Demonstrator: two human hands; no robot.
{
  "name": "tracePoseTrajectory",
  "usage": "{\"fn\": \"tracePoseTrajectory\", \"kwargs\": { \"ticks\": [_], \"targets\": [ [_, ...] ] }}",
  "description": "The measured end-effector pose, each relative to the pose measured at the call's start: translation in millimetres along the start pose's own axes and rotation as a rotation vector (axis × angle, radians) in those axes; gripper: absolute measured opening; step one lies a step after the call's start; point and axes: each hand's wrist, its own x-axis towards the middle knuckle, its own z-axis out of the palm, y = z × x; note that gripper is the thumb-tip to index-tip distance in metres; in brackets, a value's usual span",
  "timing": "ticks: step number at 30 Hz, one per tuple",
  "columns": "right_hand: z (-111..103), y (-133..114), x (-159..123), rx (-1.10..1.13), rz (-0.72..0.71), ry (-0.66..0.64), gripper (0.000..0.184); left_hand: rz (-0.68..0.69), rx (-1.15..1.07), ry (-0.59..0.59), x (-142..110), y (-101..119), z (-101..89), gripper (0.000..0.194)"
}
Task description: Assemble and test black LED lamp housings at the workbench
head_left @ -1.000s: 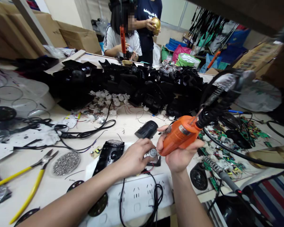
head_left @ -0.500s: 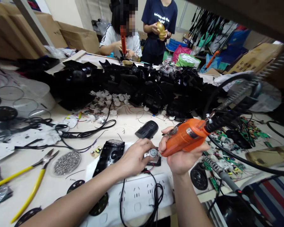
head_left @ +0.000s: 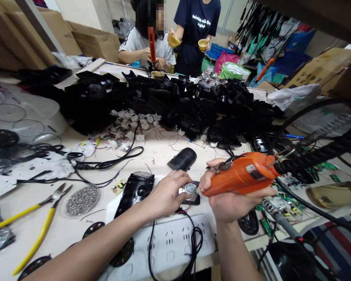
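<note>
My right hand (head_left: 232, 199) is wrapped round an orange electric screwdriver (head_left: 242, 178), which lies almost level with its tip pointing left. The tip meets a small silver motor (head_left: 189, 189) that my left hand (head_left: 166, 195) pinches against a small black part (head_left: 193, 200) on the bench. A thick black coiled cable (head_left: 318, 154) runs from the tool's back end off to the right. Just left of my left hand lies a black plastic housing (head_left: 136, 191).
A white power strip (head_left: 166, 246) with black cords sits at the near edge. Yellow-handled pliers (head_left: 38, 224) and a dish of screws (head_left: 82, 200) lie left. A long heap of black housings (head_left: 175, 105) crosses the bench. Circuit boards (head_left: 283, 207) lie right. Two people (head_left: 175, 35) work at the far side.
The orange screwdriver has swung down from a steep tilt to nearly level, its back end dropping to the right. My left hand has stayed on the motor. The standing person separated two gold pieces.
</note>
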Motion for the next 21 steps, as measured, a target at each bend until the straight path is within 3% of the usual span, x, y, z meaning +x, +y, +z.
{"fn": "tracePoseTrajectory", "kwargs": {
  "ticks": [8, 15, 21],
  "targets": [
    [-3.0, 3.8, -2.9, 0.018, -0.048, 0.013, 0.079, -0.004, -0.005, 0.004, -0.4, -2.4, 0.8, 0.024],
    [-2.4, 0.6, -4.2, 0.054, -0.050, -0.012, 0.063, 0.006, -0.006, 0.009, -0.9, -0.2, -0.4, 0.025],
    [-0.4, -0.2, -2.7, 0.023, -0.065, -0.005, 0.063, 0.007, -0.009, 0.007, -0.1, -1.3, 0.0, 0.025]
  ]
}}
